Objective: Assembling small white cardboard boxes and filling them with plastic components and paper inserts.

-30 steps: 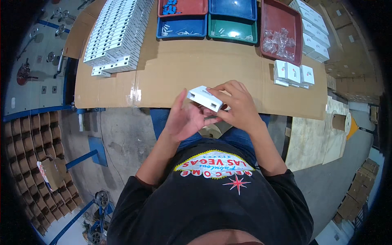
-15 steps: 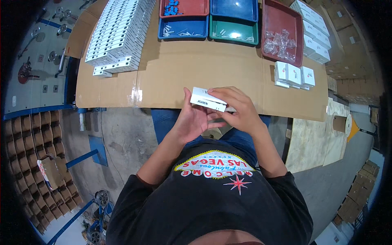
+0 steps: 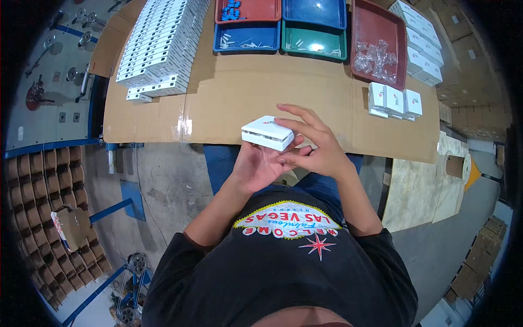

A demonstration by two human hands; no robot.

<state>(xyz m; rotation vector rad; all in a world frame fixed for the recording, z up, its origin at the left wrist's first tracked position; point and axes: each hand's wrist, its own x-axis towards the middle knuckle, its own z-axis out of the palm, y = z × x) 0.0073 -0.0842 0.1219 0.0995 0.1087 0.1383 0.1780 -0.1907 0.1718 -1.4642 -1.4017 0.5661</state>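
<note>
A small, flat white cardboard box [image 3: 267, 132] is held just off the table's near edge, in front of my body. A dark slit runs along its front side, under the top panel. My left hand [image 3: 255, 168] supports it from below, palm up, its fingers mostly hidden under the box. From the right, my right hand [image 3: 320, 148] grips the box's right end: one finger lies on the top, another is raised clear, and the thumb is near the lower corner. What is inside the box cannot be seen.
A cardboard-covered table [image 3: 229, 103] spans ahead. Stacked white boxes [image 3: 155, 54] fill its left. Behind are a red tray [image 3: 261, 11] with blue pieces, blue [image 3: 231, 49] and green [image 3: 305, 53] trays with white pieces, and another red tray [image 3: 376, 24] holding clear bags. Small white boxes [image 3: 393, 99] sit right.
The white box has turned and moved slightly left, now lying flatter with its top showing. My left hand has slid further beneath it, and a right finger has lifted off.
</note>
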